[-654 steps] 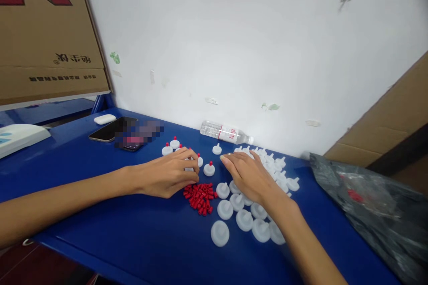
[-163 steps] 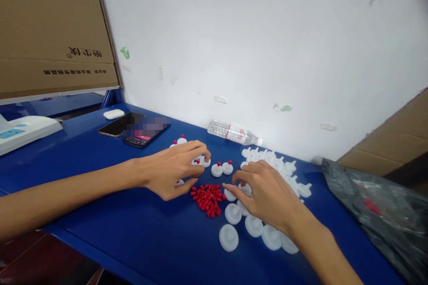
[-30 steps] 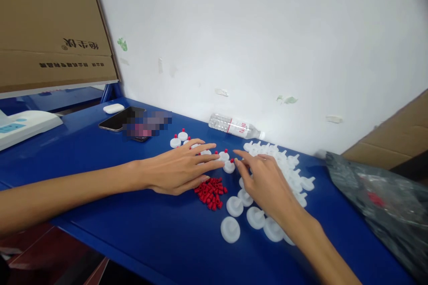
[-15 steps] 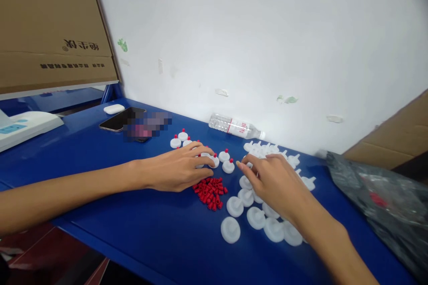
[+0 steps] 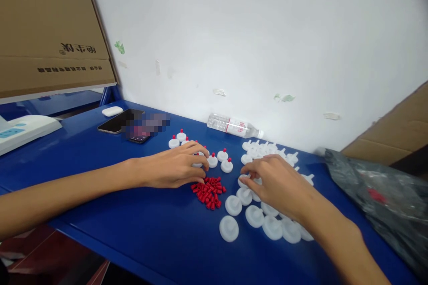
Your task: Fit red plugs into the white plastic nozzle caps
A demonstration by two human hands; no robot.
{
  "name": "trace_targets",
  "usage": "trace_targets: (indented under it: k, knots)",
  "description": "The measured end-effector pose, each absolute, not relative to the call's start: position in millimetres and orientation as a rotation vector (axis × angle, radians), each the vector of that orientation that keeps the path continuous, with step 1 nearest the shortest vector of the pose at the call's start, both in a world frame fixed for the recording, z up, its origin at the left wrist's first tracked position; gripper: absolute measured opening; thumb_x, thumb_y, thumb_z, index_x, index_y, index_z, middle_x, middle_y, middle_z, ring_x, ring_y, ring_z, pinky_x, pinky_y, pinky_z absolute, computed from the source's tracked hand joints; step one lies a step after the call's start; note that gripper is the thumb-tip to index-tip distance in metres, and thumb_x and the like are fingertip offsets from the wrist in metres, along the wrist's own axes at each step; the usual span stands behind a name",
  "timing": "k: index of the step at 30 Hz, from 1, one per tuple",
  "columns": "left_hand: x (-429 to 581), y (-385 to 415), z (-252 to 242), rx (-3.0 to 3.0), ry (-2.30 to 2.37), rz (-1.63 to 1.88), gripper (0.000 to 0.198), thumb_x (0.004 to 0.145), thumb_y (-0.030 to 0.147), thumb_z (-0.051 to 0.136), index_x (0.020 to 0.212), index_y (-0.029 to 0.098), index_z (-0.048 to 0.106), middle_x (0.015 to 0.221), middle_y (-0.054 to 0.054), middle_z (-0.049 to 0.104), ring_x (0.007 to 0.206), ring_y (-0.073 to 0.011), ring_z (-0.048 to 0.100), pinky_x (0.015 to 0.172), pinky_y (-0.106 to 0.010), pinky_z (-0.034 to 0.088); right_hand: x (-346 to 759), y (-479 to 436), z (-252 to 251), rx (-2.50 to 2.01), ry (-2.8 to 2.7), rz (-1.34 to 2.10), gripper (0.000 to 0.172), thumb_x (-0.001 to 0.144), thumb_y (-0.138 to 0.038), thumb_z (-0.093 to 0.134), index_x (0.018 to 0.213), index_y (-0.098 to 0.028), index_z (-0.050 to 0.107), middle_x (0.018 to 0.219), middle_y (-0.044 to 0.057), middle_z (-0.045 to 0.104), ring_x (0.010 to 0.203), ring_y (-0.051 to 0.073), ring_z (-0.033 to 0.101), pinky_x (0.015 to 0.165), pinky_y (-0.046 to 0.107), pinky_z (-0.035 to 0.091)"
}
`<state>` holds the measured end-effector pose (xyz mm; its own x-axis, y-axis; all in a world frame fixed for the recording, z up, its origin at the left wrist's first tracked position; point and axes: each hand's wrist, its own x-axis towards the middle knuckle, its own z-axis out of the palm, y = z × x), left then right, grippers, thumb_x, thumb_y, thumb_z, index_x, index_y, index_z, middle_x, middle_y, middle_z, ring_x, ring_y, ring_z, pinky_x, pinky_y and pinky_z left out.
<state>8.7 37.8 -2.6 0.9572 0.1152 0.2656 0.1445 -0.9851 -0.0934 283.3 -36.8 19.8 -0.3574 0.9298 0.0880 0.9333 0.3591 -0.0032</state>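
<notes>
My left hand [image 5: 179,164] hovers at the left edge of a pile of small red caps [image 5: 210,193]. Its fingers are bent and apart, the thumb tip close to the caps; I see nothing held. Beyond it stand several white discs topped with red caps [image 5: 226,165], some hidden behind the fingers. My right hand [image 5: 272,180] is over a group of bare white round discs with stems [image 5: 254,217]. Its thumb and index finger close around the edge of one white disc [image 5: 243,181], partly hidden by the hand; its other fingers curl underneath.
A clear plastic bottle [image 5: 234,126] lies against the wall. Phones [image 5: 115,122] and a white case [image 5: 112,111] are at back left, beside a white device [image 5: 30,131]. A dark plastic bag [image 5: 364,205] lies on the right. The blue table's front edge [image 5: 110,256] runs along the bottom.
My right thumb and index finger have come down and closed in on a white disc. My left hand has drawn slightly left, its fingers a little more bent. The view has shifted slightly.
</notes>
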Motion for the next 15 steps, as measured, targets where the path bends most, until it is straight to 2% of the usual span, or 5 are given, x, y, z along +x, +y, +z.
trace_targets:
  k: [4,11,15]
  knots:
    - [9,39,-3,-3.009,-0.188,-0.382,0.014,0.101,0.021,0.058,0.096,0.017,0.071,0.113,-0.008,0.069,0.120,-0.0284,0.053,0.102,-0.042,0.039,282,-36,18,-1.764,-2.554,-0.065,0.014,0.093,-0.031,0.067,0.098,-0.024,0.077,0.085,0.003,0.076,0.085,0.027,0.070,0.075,0.041,0.049]
    - [10,39,-1,-3.004,-0.221,-0.387,0.010,0.100,0.018,0.059,0.097,0.018,0.069,0.108,-0.007,0.070,0.116,-0.0262,0.055,0.100,-0.040,0.040,284,-36,12,-1.743,-2.591,-0.146,0.016,0.091,-0.035,0.071,0.101,-0.024,0.077,0.096,0.005,0.074,0.089,0.028,0.070,0.092,0.048,0.048]
    - [11,38,-1,-3.010,-0.259,-0.386,0.011,0.101,0.019,0.056,0.100,0.017,0.067,0.103,-0.008,0.069,0.113,-0.0253,0.056,0.100,-0.039,0.041,282,-35,9,-1.760,-2.603,-0.214,0.016,0.093,-0.033,0.068,0.101,-0.022,0.075,0.095,0.006,0.074,0.092,0.030,0.070,0.090,0.047,0.049]
